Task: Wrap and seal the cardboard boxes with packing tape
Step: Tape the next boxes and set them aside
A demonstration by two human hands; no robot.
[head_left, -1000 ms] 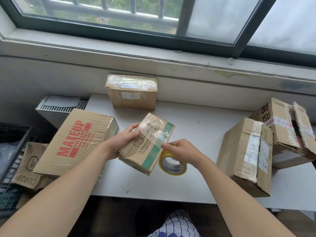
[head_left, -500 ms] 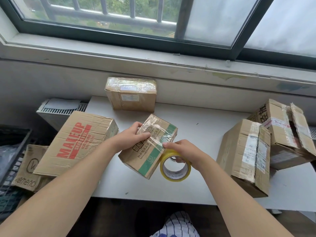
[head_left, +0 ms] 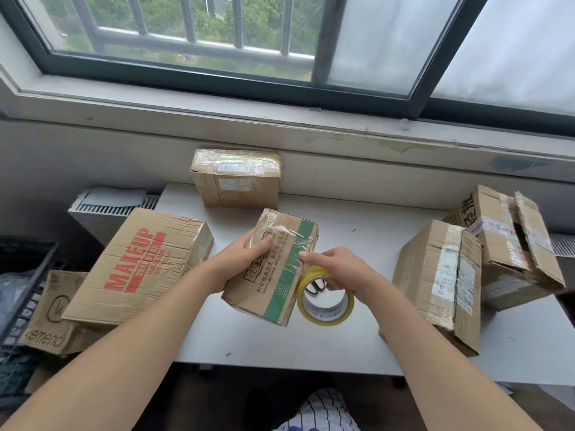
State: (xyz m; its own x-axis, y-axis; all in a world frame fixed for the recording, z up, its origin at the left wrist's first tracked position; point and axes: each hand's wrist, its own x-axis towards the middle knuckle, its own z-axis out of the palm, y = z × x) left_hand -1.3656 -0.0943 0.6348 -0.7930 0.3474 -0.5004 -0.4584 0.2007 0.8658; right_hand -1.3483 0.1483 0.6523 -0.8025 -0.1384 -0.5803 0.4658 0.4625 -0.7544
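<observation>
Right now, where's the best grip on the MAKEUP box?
Probably grip the MAKEUP box by its two long sides, from above. It lies broad face up, propped on a lower box at the table's left edge, both sides exposed.

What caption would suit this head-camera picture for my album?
At a window-side table, the left hand grips a small green-striped box while the right hand holds a yellow tape roll beside it.

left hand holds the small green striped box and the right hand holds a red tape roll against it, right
Wrong colour: the tape roll is yellow, not red. The head view shows the left hand gripping the green-striped box and the right hand holding the roll against it.
</observation>
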